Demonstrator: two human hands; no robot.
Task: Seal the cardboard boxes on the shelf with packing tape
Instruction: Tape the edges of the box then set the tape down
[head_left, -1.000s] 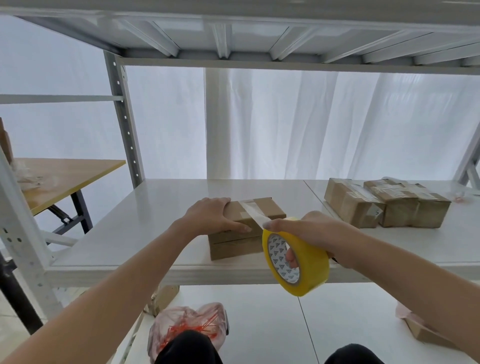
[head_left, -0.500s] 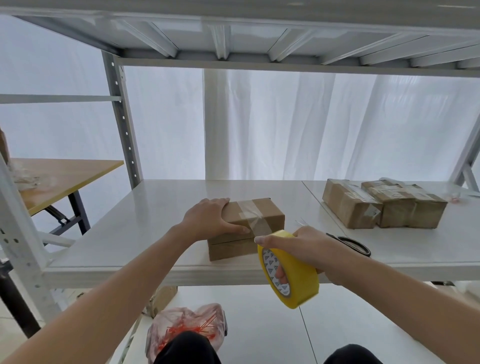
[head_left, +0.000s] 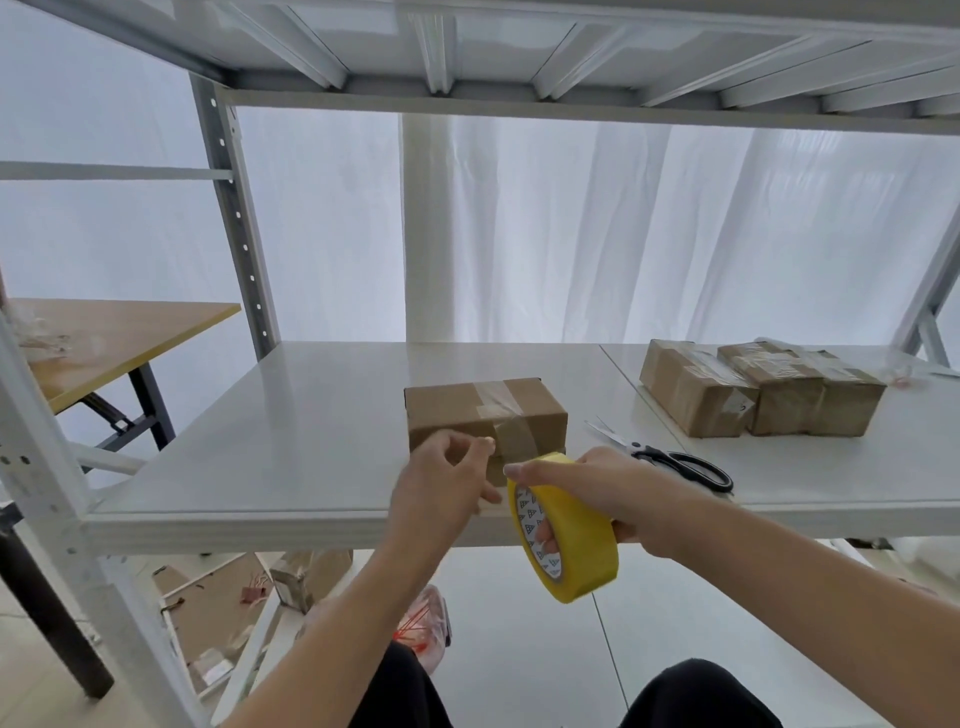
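Observation:
A brown cardboard box (head_left: 457, 410) lies on the white shelf (head_left: 291, 447), with clear tape across its top and down its front face. My left hand (head_left: 441, 486) is in front of the box, thumb and forefinger curled together at the left edge of the tape strip (head_left: 514, 439) on the front face. My right hand (head_left: 597, 493) grips the yellow tape roll (head_left: 571, 535), fingers through its core, just below and in front of the box at the shelf's front edge. The strip runs from the box down to the roll.
Black-handled scissors (head_left: 675, 460) lie on the shelf right of the box. Three taped boxes (head_left: 763, 389) stand at the back right. A wooden table (head_left: 109, 338) is to the left. Cardboard scraps and a plastic bag (head_left: 426, 623) lie on the lower level.
My left hand left the box top and came down to the tape on the front face. The right hand pulled the roll lower and nearer, laying tape down the front.

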